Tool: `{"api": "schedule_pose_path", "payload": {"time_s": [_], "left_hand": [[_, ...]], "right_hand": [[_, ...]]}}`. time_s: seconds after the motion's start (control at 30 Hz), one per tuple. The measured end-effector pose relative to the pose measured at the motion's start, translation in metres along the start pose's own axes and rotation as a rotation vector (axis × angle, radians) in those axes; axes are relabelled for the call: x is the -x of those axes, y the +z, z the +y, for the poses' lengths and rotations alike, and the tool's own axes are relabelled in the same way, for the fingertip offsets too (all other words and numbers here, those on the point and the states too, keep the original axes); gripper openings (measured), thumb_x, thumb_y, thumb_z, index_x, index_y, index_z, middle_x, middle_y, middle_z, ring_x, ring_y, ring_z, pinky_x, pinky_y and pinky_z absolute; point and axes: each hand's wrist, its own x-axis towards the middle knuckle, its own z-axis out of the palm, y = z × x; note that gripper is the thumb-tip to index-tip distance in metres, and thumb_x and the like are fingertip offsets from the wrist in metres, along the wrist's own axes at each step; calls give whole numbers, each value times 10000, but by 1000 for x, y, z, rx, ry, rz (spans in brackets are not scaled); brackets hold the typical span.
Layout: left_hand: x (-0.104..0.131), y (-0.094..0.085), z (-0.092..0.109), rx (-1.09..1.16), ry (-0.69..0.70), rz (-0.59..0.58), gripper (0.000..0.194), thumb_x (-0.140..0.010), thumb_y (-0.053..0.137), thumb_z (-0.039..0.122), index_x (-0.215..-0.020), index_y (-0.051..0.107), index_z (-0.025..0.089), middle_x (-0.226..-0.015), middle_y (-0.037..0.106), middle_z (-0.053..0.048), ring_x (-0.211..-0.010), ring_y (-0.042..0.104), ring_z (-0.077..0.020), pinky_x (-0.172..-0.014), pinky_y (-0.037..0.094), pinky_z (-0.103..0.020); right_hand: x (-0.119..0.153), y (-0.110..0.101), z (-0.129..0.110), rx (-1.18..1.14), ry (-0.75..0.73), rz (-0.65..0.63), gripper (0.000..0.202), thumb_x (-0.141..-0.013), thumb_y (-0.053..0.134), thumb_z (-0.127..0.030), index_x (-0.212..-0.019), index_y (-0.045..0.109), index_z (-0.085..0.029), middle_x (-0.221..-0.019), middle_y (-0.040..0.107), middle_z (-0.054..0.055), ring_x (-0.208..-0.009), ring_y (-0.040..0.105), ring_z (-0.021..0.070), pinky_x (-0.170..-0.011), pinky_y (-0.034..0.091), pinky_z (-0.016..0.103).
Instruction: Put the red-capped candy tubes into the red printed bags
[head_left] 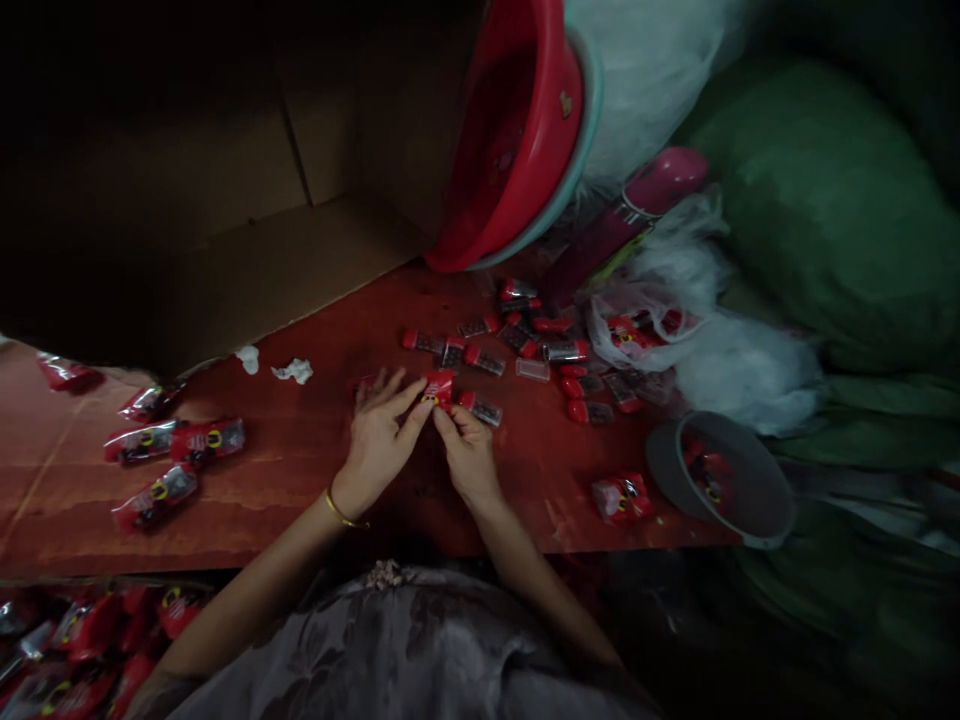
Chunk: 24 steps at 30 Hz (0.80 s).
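A small red printed plastic packet [437,387] is between my two hands, above the red tabletop. My left hand [379,435], with a gold bangle at the wrist, has thumb and index finger closed on the packet's left side; its other fingers stretch out to the left. At the packet's lower right edge, my right hand [469,452] pinches with thumb and forefinger. Just right of the packet lies a small clear tube with a red cap [480,408]. Several similar red-capped tubes [519,335] with dark contents are scattered beyond my hands.
A large cardboard box [322,235] stands at the back left, beside a tilted red basin [551,130]. Wrapped red packets [208,438] lie left. On the right are a grey tub [664,465], a pink thermos [664,180] and plastic bags [750,370]. More packets fill the lower left [90,630].
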Motion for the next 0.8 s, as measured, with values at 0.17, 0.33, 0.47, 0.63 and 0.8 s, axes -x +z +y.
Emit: {"api": "schedule_pose_path", "payload": {"time_s": [0.17,0.33,0.47,0.63,0.8], "left_hand": [[1,-2,8,606,-344,-89,365,-711,687,421,-971,716,167,-873,710,-52,-784,620,-182,-730,465,-254],[6,9,3,758,-486,-90,289,-568,781,414,-573,678,143,-555,613,17,-538,498,-92,-553,392,-202],[11,14,0,912,-673,-81,339,-486,829,414,-641,703,140,-623,656,-5,-574,545,-91,-593,441,-207],[6,6,3,980,-755,-28,413,-383,872,385,-646,694,121,-642,666,-14,-591,568,-87,-617,483,-211],[1,3,2,1048,-857,8,416,-393,879,359,-642,645,122,-634,656,0,-572,587,-91,-596,491,-219]], "right_hand": [[3,-5,-5,56,-26,14,294,-865,497,-432,-707,549,-189,-630,501,-29,-593,456,105,-571,397,217],[10,-7,-4,179,-45,-7,332,-890,433,-438,-658,481,-206,-568,464,-33,-533,442,107,-516,358,225],[13,-2,1,233,-88,-9,355,-912,389,-401,-617,428,-208,-545,428,-41,-514,413,100,-518,337,225],[11,-16,-1,315,-167,-115,269,-921,396,-365,-771,550,-204,-684,559,-4,-649,528,129,-625,424,244],[-5,-70,7,899,-343,16,490,-831,533,-477,-1211,529,-167,-1182,592,137,-1082,501,281,-918,397,435]]}}
